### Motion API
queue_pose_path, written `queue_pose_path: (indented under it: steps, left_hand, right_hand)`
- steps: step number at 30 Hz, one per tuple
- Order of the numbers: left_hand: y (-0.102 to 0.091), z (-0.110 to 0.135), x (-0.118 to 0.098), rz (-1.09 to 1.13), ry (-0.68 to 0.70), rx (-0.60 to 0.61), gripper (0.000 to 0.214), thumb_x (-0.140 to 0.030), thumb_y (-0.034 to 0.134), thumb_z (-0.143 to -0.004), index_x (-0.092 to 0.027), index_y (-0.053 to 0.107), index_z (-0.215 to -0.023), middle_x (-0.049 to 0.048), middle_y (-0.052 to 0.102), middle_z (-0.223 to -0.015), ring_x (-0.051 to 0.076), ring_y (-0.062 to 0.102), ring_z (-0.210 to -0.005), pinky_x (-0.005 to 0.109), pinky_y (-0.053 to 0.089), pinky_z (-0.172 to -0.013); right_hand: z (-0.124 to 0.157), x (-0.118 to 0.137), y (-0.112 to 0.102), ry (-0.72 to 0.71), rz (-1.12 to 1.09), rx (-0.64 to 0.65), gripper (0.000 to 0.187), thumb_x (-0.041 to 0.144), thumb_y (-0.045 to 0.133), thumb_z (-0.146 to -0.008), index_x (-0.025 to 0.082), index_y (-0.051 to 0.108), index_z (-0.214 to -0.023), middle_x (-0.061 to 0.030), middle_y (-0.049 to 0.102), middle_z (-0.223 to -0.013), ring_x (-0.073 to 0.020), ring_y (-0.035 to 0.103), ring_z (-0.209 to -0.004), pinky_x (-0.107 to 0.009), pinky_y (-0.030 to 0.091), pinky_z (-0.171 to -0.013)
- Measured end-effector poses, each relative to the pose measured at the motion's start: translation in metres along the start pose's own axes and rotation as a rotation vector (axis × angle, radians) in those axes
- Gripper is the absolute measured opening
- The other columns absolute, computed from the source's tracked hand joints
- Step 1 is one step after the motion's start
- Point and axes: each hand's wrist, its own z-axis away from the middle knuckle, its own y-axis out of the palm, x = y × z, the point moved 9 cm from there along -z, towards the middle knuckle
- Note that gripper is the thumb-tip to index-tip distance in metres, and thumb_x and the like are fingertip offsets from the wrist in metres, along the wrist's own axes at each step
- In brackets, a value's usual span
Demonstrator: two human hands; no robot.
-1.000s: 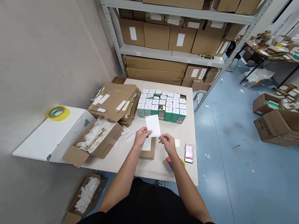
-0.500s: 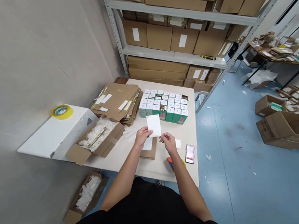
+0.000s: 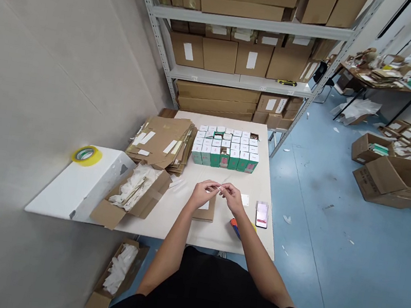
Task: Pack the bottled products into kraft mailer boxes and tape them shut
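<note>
My left hand (image 3: 203, 193) and my right hand (image 3: 233, 198) meet above the table, thumbs and fingertips pinched together. Between the fingertips only a thin white edge of the white paper sheet (image 3: 219, 189) shows; the rest is edge-on or hidden. Beneath my hands lies a flat brown cardboard mailer (image 3: 203, 215) bearing a white label (image 3: 205, 205). A red, blue and yellow tool (image 3: 235, 226), partly covered by my right forearm, lies on the table. To its right is a phone (image 3: 262, 215) with a lit screen, near a small white card (image 3: 245, 200).
Rows of green-and-white boxes (image 3: 225, 152) stand at the table's back. Flattened cardboard mailers (image 3: 162, 142) are stacked left, behind an open carton of white scraps (image 3: 135, 187). Yellow tape (image 3: 87, 155) lies on a white block (image 3: 67, 189). A shelf of cartons (image 3: 240, 80) rises behind.
My hands have come together at the fingertips. The white sheet, which faced me in my left hand, has tipped so that just an edge shows. The view has shifted slightly.
</note>
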Motion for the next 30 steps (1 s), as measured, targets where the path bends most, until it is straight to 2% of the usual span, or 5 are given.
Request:
queue_pose_path:
  steps: [5, 10, 19, 26, 30]
  left_hand:
    - [-0.001, 0.002, -0.005, -0.068, 0.091, -0.076, 0.017, -0.037, 0.075, -0.087, -0.023, 0.084, -0.093, 0.0062, 0.081, -0.096, 0.020, 0.074, -0.087, 0.032, 0.059, -0.075]
    - [-0.002, 0.003, -0.006, -0.095, 0.107, -0.122, 0.015, -0.033, 0.075, -0.087, -0.024, 0.085, -0.093, 0.0062, 0.082, -0.094, 0.021, 0.076, -0.086, 0.034, 0.061, -0.074]
    - [-0.002, 0.004, -0.011, -0.154, 0.177, -0.124, 0.012, -0.032, 0.076, -0.087, -0.025, 0.085, -0.091, 0.0070, 0.082, -0.094, 0.023, 0.078, -0.089, 0.034, 0.062, -0.070]
    - [-0.001, 0.004, -0.015, -0.236, 0.228, -0.142, 0.011, -0.026, 0.074, -0.087, -0.028, 0.085, -0.088, 0.0055, 0.082, -0.094, 0.024, 0.078, -0.089, 0.041, 0.065, -0.083]
    - [0.001, 0.004, -0.017, -0.245, 0.248, -0.139, 0.013, -0.023, 0.073, -0.086, -0.028, 0.085, -0.089, 0.0047, 0.082, -0.093, 0.023, 0.078, -0.088, 0.040, 0.065, -0.083]
  right_hand:
    - [0.001, 0.008, -0.001, -0.041, 0.000, -0.015, 0.035, 0.060, 0.074, -0.084, 0.025, 0.072, -0.087, -0.0017, 0.066, -0.087, -0.0174, 0.060, -0.075, -0.032, 0.052, -0.072]
    - [0.002, 0.009, 0.000, -0.059, 0.019, -0.039, 0.035, 0.060, 0.073, -0.085, 0.026, 0.073, -0.088, -0.0023, 0.067, -0.088, -0.0172, 0.060, -0.072, -0.033, 0.053, -0.071]
    - [0.002, 0.006, -0.002, -0.040, 0.005, -0.043, 0.031, 0.055, 0.076, -0.083, 0.025, 0.074, -0.087, -0.0015, 0.069, -0.083, -0.0170, 0.061, -0.070, -0.033, 0.053, -0.071]
    - [0.002, 0.009, -0.003, -0.056, -0.009, -0.055, 0.029, 0.053, 0.074, -0.084, 0.024, 0.073, -0.083, -0.0017, 0.068, -0.084, -0.0163, 0.060, -0.070, -0.032, 0.052, -0.070]
    - [0.002, 0.009, -0.005, -0.056, -0.006, -0.063, 0.028, 0.052, 0.074, -0.084, 0.024, 0.072, -0.083, -0.0017, 0.068, -0.083, -0.0165, 0.060, -0.070, -0.032, 0.052, -0.070]
